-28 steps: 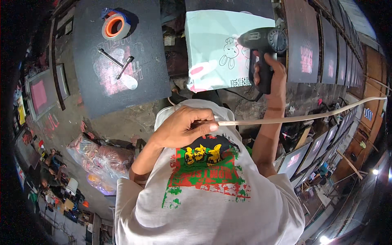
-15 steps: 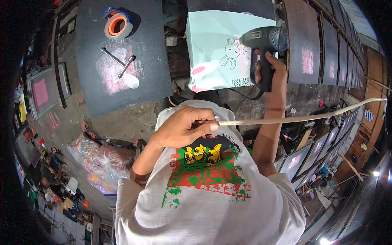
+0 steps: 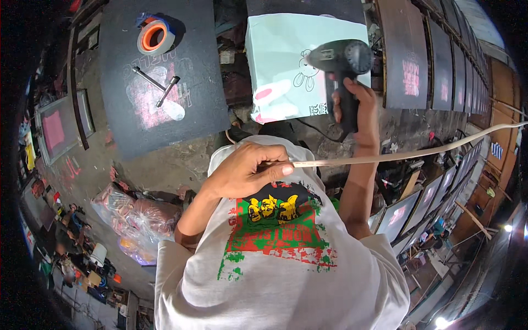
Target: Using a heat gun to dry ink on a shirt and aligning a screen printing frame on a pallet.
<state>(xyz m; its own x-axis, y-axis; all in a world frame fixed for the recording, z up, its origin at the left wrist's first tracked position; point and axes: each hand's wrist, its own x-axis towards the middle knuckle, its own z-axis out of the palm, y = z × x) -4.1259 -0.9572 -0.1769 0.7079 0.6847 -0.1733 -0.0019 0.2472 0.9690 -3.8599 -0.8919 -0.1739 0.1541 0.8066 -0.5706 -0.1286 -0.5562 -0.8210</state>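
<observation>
My right hand (image 3: 358, 107) grips a black hot-air blower (image 3: 346, 58) over a pale mint printed sheet (image 3: 275, 47) on a dark board, its nozzle above the rabbit drawings. A black cord hangs from its handle. My left hand (image 3: 256, 170) pinches a long flat cream cable or strip (image 3: 407, 155) in front of my white printed shirt (image 3: 280, 291), and it stretches off to the right edge. On the dark board (image 3: 113, 104) at left lie a tape roll (image 3: 165, 37) with orange core and a metal T-shaped wrench (image 3: 154, 82).
Rows of dark boards (image 3: 443, 60) line the right, with more framed boards (image 3: 393, 220) below. A pink-patched screen frame (image 3: 52, 129) stands far left. Plastic-wrapped bundles (image 3: 151, 214) lie on the floor at lower left, near dim clutter (image 3: 96, 258).
My right hand has moved the blower a little to the left over the sheet. My left hand stays put; the far part of the cream strip has risen slightly.
</observation>
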